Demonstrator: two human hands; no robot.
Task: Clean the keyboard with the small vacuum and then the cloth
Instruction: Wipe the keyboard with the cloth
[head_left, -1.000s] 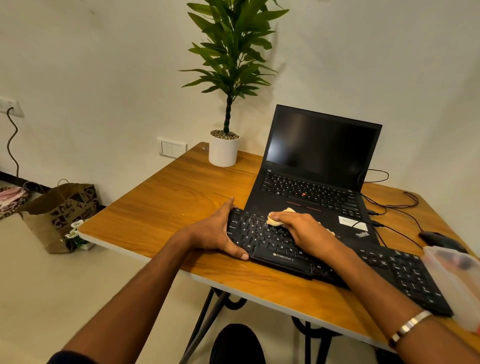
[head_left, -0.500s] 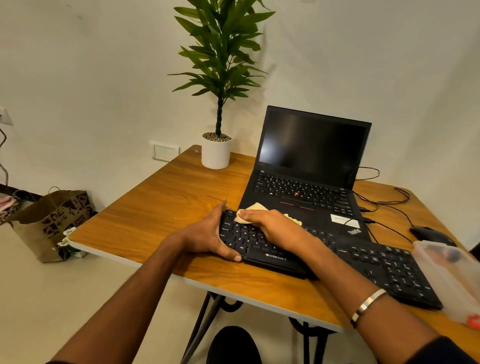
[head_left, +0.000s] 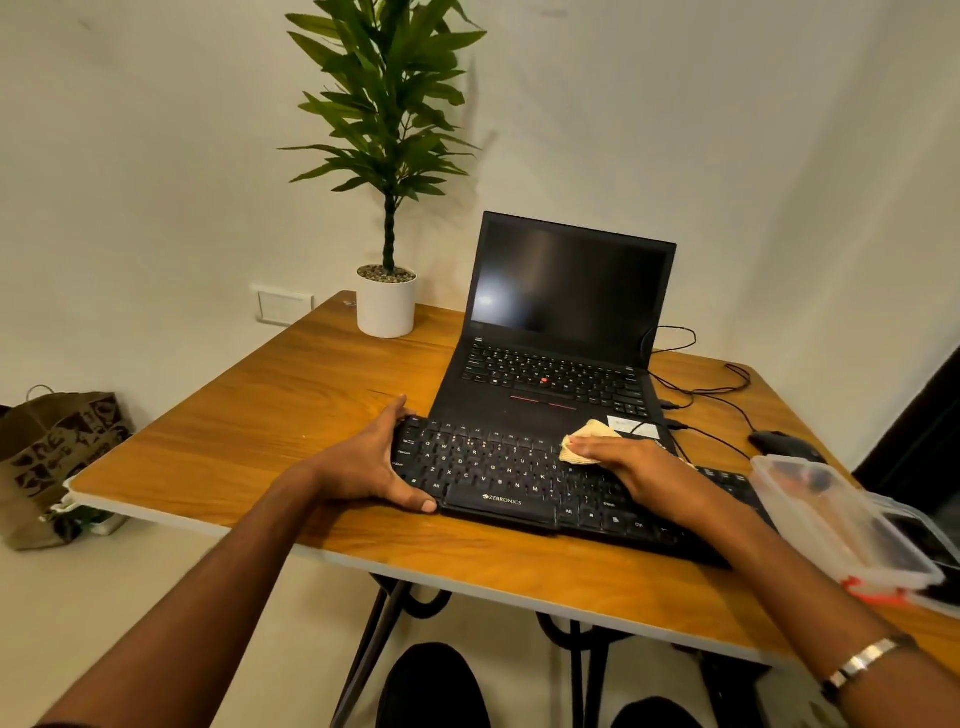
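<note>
Scene: we look down on a black keyboard (head_left: 524, 483) lying on a wooden tabletop (head_left: 270, 415), its far edge against an open laptop (head_left: 561, 364).
Left hand (head_left: 363, 467): our grip curls round the keyboard's left end, steadying it.
Right hand (head_left: 631, 462): our fingers press a beige cloth (head_left: 587, 441) onto the upper right keys.
Risk: we judge hard wiping could slide the keyboard into the laptop, or snag the cables (head_left: 701, 395) nearby.
</note>
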